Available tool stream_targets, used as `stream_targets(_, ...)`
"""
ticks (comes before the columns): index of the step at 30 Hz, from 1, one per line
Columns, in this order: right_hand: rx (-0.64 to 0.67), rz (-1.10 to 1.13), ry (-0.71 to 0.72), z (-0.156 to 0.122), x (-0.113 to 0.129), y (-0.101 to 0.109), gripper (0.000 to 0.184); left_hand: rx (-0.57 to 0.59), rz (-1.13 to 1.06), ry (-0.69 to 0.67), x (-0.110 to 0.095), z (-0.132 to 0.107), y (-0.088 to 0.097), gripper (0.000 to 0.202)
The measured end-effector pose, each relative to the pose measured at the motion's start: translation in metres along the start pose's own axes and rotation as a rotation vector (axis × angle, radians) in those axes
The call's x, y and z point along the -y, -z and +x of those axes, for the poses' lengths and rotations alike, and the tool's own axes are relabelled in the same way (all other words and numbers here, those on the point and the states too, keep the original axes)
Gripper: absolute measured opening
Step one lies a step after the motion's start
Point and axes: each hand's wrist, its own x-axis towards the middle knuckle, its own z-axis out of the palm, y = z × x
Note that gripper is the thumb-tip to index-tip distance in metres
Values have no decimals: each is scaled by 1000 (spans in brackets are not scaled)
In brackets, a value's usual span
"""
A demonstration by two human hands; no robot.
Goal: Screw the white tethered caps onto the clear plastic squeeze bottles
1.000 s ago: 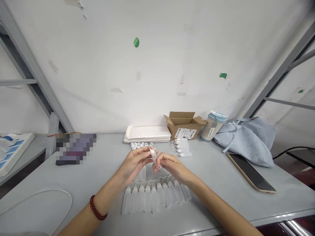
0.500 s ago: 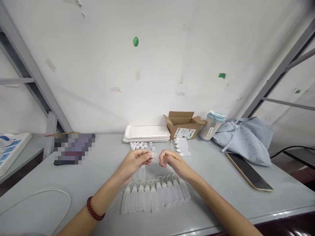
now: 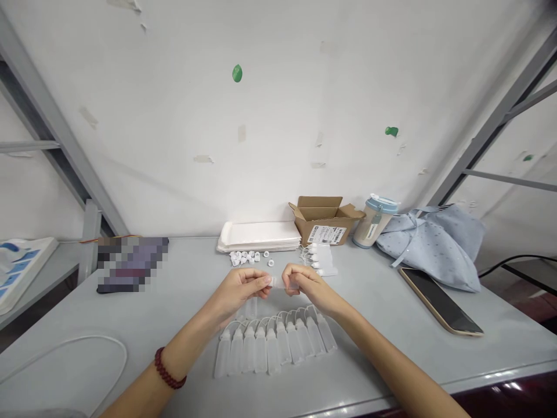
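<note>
Both hands meet above the grey table (image 3: 383,337) and share one small clear plastic dropper bottle (image 3: 278,282) held level between them. My left hand (image 3: 241,289) pinches its left end, where a cap or tip sits. My right hand (image 3: 304,284) is wrapped round the bottle's body. Just below the hands lies a row of several capped dropper bottles (image 3: 274,347), side by side. Beyond the hands are several loose white caps (image 3: 250,257) and a few more small bottles (image 3: 321,259).
A stack of white trays (image 3: 260,236), an open cardboard box (image 3: 324,220) and a lidded cup (image 3: 373,222) stand along the wall. A light blue cloth bag (image 3: 435,244) and a phone (image 3: 439,302) lie at the right. A white cable (image 3: 65,348) loops at the left.
The bottle was tilted upright between the hands a second ago; now it lies level, and the hands have shifted slightly with it. The view has tipped a little.
</note>
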Motion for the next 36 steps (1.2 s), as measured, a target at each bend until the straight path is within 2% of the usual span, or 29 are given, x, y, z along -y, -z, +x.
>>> stream_targets(4, -20, 78, -15, 0, -6, 0, 16, -23, 41, -61, 0, 0, 1, 22)
stream_targets(10, -33, 147, -38, 2, -10, 2, 16, -25, 55, -48, 1, -1, 1, 27)
stream_targets(14, -22, 131, -42, 2, -10, 2, 15, 39, 37, -13, -2, -3, -4, 25)
stream_targets(18, -1, 99, -55, 2, -9, 1, 14, 122, 67, 77, -3, -5, -5, 35)
stream_targets(20, 8, 96, -63, 1, -8, 1, 14, 136, 94, 73, -3, -5, -5, 34)
stream_targets(24, -2, 103, -75, 1, -5, 0, 13, 80, 169, -42, -5, -6, -5, 23)
stream_targets(28, -9, 138, -65, 1, -4, -1, 13, 45, 195, -114, -5, -6, -6, 25)
stream_targets(31, -3, 146, -64, 1, -4, 0, 13, 63, 213, -85, -3, -6, -6, 27)
stream_targets(34, -4, 120, -62, 0, -3, 0, 13, 52, 287, 2, -3, -6, -6, 44)
stream_targets(36, -6, 108, -66, 0, -1, 0, 13, 42, 326, 11, -3, -6, -6, 45)
